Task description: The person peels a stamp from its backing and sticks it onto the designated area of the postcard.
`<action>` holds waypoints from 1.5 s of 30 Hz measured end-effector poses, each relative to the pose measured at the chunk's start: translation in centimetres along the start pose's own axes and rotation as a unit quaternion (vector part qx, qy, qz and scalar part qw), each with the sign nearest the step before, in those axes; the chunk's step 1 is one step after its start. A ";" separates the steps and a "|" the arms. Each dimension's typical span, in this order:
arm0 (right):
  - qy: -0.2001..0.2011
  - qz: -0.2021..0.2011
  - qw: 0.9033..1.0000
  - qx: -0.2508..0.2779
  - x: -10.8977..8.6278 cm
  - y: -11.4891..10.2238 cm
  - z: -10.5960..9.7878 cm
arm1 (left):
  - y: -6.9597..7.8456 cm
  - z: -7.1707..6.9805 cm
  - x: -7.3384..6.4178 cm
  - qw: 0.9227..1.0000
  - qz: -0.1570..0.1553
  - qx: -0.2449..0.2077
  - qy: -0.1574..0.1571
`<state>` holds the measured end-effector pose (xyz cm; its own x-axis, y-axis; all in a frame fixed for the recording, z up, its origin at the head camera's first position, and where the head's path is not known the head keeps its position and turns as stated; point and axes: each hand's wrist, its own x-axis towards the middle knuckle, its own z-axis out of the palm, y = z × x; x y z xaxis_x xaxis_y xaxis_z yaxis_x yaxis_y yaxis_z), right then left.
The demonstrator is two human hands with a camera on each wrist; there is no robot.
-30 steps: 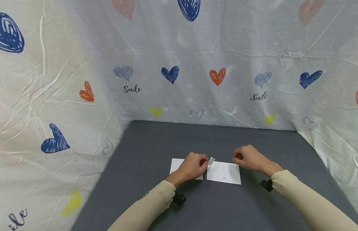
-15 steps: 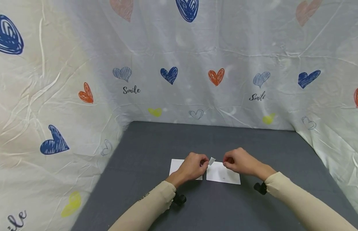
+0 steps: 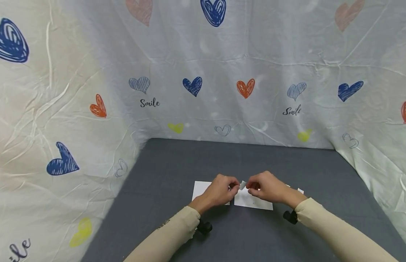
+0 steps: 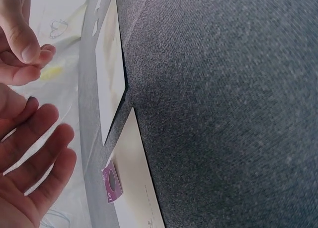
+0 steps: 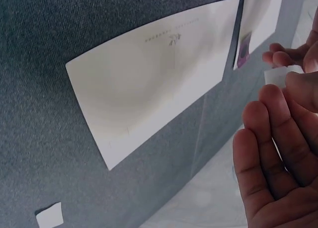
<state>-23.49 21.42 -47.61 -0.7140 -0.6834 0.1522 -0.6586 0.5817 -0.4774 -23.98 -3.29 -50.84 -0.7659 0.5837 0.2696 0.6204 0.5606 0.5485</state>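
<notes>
My left hand (image 3: 221,191) pinches a small white paper piece (image 3: 242,185) between thumb and forefinger, above the gap between two white postcards. From the other side my right hand (image 3: 266,187) reaches it, thumb and fingertip at the paper's edge. In the right wrist view the right thumb overlaps this paper (image 5: 275,77); fingers hide it in the left wrist view. A purple stamp (image 4: 112,182) sits at the edge of the left postcard (image 4: 134,163). Faint printed lines mark the right postcard (image 5: 154,79), which lies flat below the right hand.
A small white scrap (image 5: 49,216) lies on the dark grey cloth (image 3: 176,156) to the right of the postcards, partly behind the right wrist in the head view. A white curtain (image 3: 209,105) printed with hearts hangs behind and beside the table.
My right hand has moved left, over the right postcard, until its fingertips meet the small paper. The left hand stays almost in place, its paper shifting slightly right. The scrap has come into sight.
</notes>
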 end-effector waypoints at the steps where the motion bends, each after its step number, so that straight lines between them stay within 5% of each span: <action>1: -0.001 -0.003 1.000 0.001 0.0 0.0 0.1 | 0.0 0.0 0.0 1.000 0.006 -0.005 -0.004; 15: -0.008 -0.010 1.000 0.019 0.2 -0.5 0.7 | -0.1 0.3 -0.1 0.997 0.041 -0.030 -0.052; 21: -0.007 -0.013 1.000 0.004 -0.1 -0.4 0.8 | 0.0 0.3 -0.1 0.998 0.040 -0.028 -0.045; 29: -0.002 -0.006 1.000 0.008 -0.3 0.1 0.8 | 0.0 0.2 0.0 1.000 0.016 -0.026 0.006; 38: 0.007 0.014 1.000 0.024 -0.7 0.3 0.6 | 0.4 0.3 0.5 0.999 0.024 -0.022 0.015; 45: 0.046 0.076 0.995 0.048 -1.2 0.7 0.0 | 0.8 0.5 1.2 0.996 -0.025 -0.087 0.009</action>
<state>-23.12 22.62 -48.13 -0.8249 -0.5453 0.1492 -0.5195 0.6270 -0.5806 -24.29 -1.88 -50.48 -0.7992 0.5463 0.2507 0.5432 0.4779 0.6903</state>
